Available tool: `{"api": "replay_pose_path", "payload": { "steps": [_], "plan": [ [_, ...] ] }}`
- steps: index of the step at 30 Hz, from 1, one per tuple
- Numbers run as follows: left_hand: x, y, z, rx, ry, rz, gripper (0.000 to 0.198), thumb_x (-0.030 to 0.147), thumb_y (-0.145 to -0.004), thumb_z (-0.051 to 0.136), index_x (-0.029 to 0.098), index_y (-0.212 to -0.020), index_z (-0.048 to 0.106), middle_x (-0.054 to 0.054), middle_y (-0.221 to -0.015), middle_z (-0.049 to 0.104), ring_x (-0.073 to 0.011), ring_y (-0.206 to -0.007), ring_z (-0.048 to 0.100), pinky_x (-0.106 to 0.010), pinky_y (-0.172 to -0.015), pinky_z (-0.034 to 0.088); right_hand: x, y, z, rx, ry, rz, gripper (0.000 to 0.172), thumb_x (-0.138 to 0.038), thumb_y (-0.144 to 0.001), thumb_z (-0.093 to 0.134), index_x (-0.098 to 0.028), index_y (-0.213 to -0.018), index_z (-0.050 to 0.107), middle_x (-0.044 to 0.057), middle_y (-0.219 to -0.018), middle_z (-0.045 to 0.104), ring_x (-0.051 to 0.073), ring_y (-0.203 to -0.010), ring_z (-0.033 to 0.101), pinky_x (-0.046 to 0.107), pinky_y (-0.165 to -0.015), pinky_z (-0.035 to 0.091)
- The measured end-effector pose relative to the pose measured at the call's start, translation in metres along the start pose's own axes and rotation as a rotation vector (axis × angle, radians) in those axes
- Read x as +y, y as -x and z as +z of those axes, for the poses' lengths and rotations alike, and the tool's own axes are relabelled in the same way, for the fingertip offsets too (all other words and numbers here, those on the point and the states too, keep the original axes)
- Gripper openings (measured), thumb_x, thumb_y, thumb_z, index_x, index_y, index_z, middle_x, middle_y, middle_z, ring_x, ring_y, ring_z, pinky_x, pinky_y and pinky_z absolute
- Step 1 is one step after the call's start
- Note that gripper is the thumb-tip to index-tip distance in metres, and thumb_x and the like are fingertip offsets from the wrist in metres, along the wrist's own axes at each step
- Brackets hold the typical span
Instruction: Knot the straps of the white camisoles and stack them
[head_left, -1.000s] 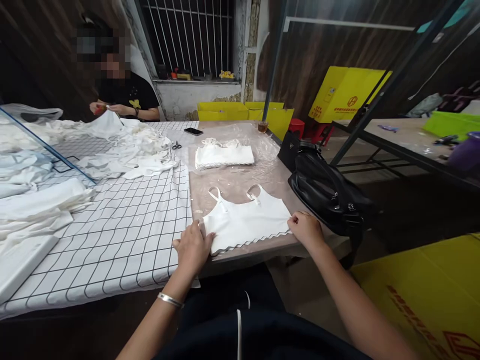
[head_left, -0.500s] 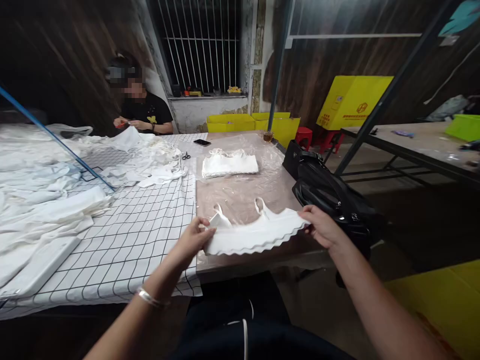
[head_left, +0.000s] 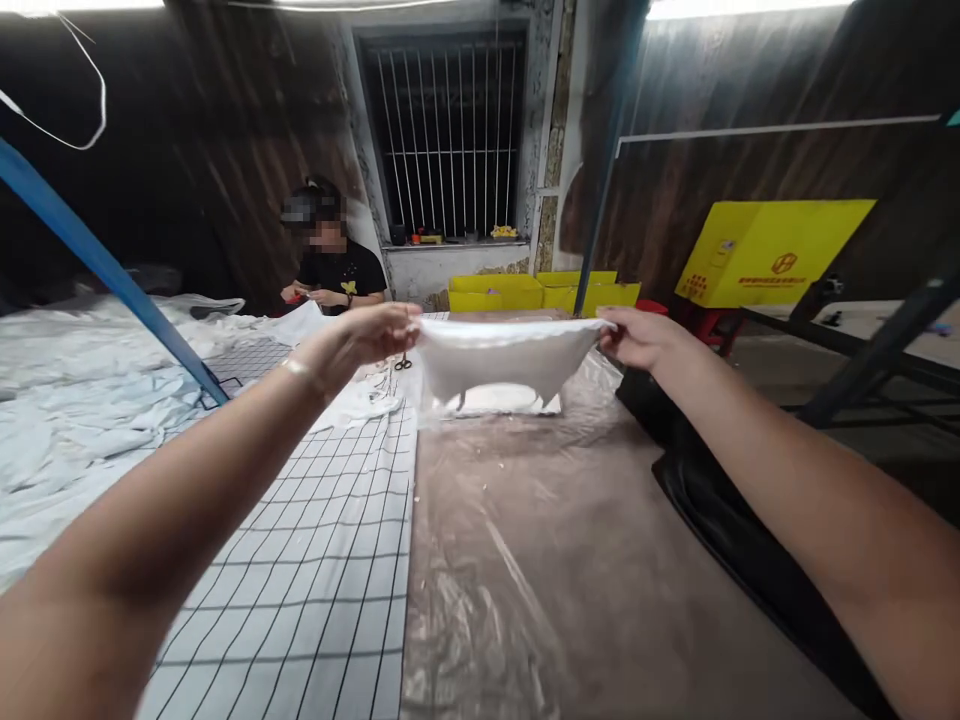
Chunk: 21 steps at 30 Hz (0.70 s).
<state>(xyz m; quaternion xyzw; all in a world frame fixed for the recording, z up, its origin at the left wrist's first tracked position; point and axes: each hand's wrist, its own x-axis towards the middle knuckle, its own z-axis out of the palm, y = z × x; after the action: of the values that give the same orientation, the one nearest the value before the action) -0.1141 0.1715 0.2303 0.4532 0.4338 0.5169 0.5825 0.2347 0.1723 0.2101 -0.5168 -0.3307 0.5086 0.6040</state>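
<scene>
A white camisole top (head_left: 506,358) is stretched out in the air between my hands, wavy hem upward and thin straps hanging down. My left hand (head_left: 381,332) pinches one end of the hem, and my right hand (head_left: 636,337) pinches the other. Beyond the top, partly covered by it, a stack of similar white tops (head_left: 499,398) lies on the plastic-covered table (head_left: 525,560).
White garments (head_left: 82,420) are heaped on the checked cloth (head_left: 300,560) at left, with scissors (head_left: 403,363) nearby. A black bag (head_left: 705,520) lies along the right edge. Blue poles (head_left: 150,300) rise at the sides. A co-worker (head_left: 352,270) sits at the far left.
Both hands have lifted the camisole top up and away from me. Its hem, lower before, is now uppermost, and the straps hang down. My view has tilted upward.
</scene>
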Motion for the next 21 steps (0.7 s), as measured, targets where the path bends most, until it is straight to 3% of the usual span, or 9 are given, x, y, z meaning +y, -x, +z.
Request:
{"api": "replay_pose_path", "payload": {
  "steps": [2,4,6,8,12,14,17,21],
  "plan": [
    [0.013,-0.051,0.009,0.068,-0.023,0.040,0.022,-0.006,-0.086,0.049,0.010,-0.097,0.058,0.002,-0.068,0.056,-0.0030,-0.055,0.052,-0.013,-0.055,0.048,-0.016,-0.046,0.024,0.040,0.060,-0.071,0.019,-0.003,-0.088,0.055,-0.017,-0.075,0.054,-0.006,-0.054,0.051,0.002,-0.041,0.044,0.009,-0.040,0.039],
    [0.009,-0.091,0.013,0.112,-0.060,0.028,0.019,-0.002,-0.089,0.049,0.012,-0.098,0.058,0.003,-0.067,0.056,-0.0024,-0.056,0.052,-0.012,-0.057,0.047,-0.017,-0.083,0.036,0.054,0.166,-0.069,0.017,-0.005,-0.089,0.055,-0.017,-0.078,0.054,-0.006,-0.054,0.052,0.003,-0.042,0.045,0.010,-0.040,0.040],
    [-0.013,-0.120,0.010,0.136,-0.099,-0.030,0.013,0.001,-0.088,0.052,0.010,-0.093,0.060,0.002,-0.065,0.057,-0.0037,-0.055,0.052,-0.013,-0.055,0.046,0.001,-0.110,0.036,0.048,0.265,-0.010,0.016,-0.006,-0.090,0.055,-0.017,-0.078,0.053,-0.005,-0.053,0.052,0.004,-0.042,0.046,0.011,-0.040,0.042],
    [-0.052,-0.138,0.001,0.154,-0.144,-0.123,0.009,0.002,-0.085,0.057,0.010,-0.086,0.061,0.001,-0.062,0.057,-0.0056,-0.054,0.052,-0.015,-0.053,0.047,0.033,-0.125,0.028,0.045,0.336,0.059,0.017,-0.005,-0.088,0.058,-0.016,-0.076,0.053,-0.004,-0.052,0.053,0.006,-0.042,0.048,0.013,-0.040,0.043],
    [-0.136,-0.147,-0.022,0.157,-0.266,-0.309,0.015,-0.001,-0.070,0.067,0.011,-0.077,0.062,-0.001,-0.059,0.057,-0.0091,-0.050,0.056,-0.019,-0.051,0.050,0.108,-0.127,0.006,0.040,0.478,0.193,0.019,-0.003,-0.084,0.061,-0.016,-0.072,0.053,-0.003,-0.048,0.053,0.008,-0.040,0.050,0.016,-0.039,0.042],
    [-0.165,-0.144,-0.032,0.136,-0.328,-0.370,0.020,-0.003,-0.064,0.068,0.011,-0.077,0.063,-0.002,-0.059,0.059,-0.0116,-0.051,0.058,-0.023,-0.053,0.053,0.134,-0.121,-0.003,0.033,0.538,0.228,0.018,-0.003,-0.081,0.062,-0.015,-0.069,0.055,-0.002,-0.046,0.053,0.008,-0.037,0.048,0.016,-0.036,0.039],
    [-0.185,-0.140,-0.041,0.105,-0.404,-0.371,0.025,-0.003,-0.062,0.064,0.011,-0.084,0.065,-0.002,-0.061,0.060,-0.0131,-0.053,0.060,-0.026,-0.059,0.055,0.154,-0.113,-0.011,0.041,0.593,0.217,0.015,-0.004,-0.077,0.065,-0.015,-0.069,0.058,-0.004,-0.046,0.052,0.007,-0.036,0.045,0.016,-0.035,0.032],
    [-0.192,-0.135,-0.041,0.097,-0.538,-0.283,0.027,-0.001,-0.060,0.062,0.012,-0.083,0.066,0.000,-0.059,0.057,-0.0126,-0.051,0.055,-0.027,-0.057,0.050,0.162,-0.107,-0.015,0.020,0.738,0.155,0.012,-0.008,-0.074,0.063,-0.017,-0.070,0.057,-0.007,-0.046,0.048,0.006,-0.038,0.041,0.017,-0.039,0.028]
  ]
}}
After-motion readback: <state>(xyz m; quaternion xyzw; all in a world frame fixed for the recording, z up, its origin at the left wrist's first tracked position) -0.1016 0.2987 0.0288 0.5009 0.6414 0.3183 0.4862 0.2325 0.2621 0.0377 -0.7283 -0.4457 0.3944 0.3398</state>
